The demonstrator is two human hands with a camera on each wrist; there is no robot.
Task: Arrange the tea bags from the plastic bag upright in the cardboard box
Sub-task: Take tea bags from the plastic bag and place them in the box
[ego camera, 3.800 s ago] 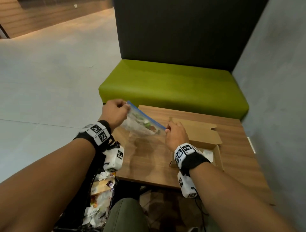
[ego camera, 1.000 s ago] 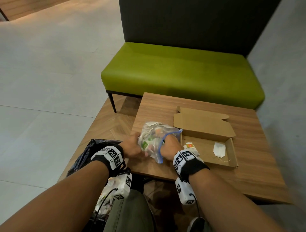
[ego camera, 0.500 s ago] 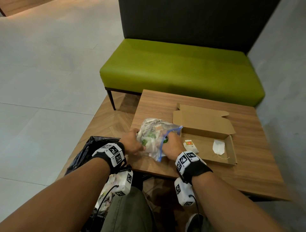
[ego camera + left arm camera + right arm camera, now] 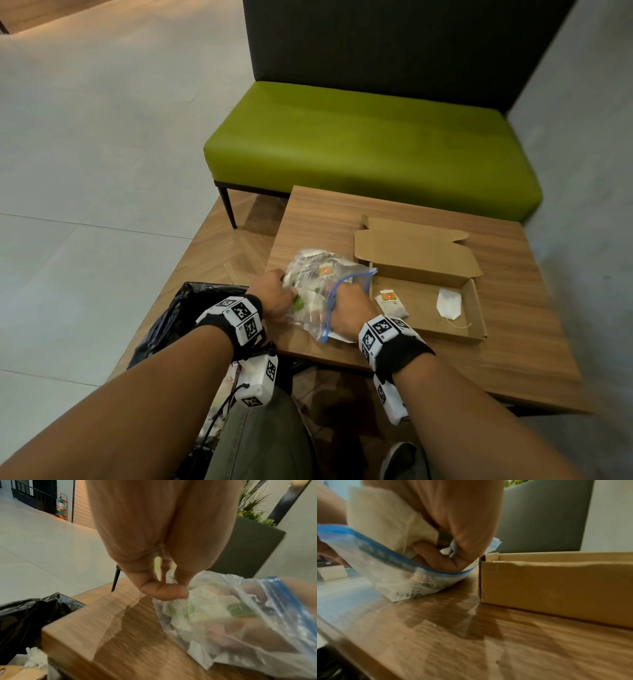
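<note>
A clear plastic bag [image 4: 310,274] with a blue zip edge lies on the wooden table [image 4: 513,359], full of tea bags. My left hand [image 4: 286,296] pinches the bag's left side between thumb [image 4: 164,591] and fingers. My right hand [image 4: 342,298] is inside the bag's mouth, its fingers [image 4: 436,555] curled round a white tea bag [image 4: 385,520] with a tag. The open cardboard box [image 4: 478,308] stands just right of the bag. Two tea bags lie flat in it, one with a red tag [image 4: 390,301] and a white one [image 4: 448,303].
The box lid [image 4: 411,250] lies folded back toward a green bench [image 4: 370,144]. A black bin bag [image 4: 178,318] with paper scraps sits at the table's near left corner. A grey wall [image 4: 582,171] runs along the right.
The bag, earlier held up in the air by both hands at its zip, has come down onto the table. My right hand has gone into its mouth; my left hand grips its side.
</note>
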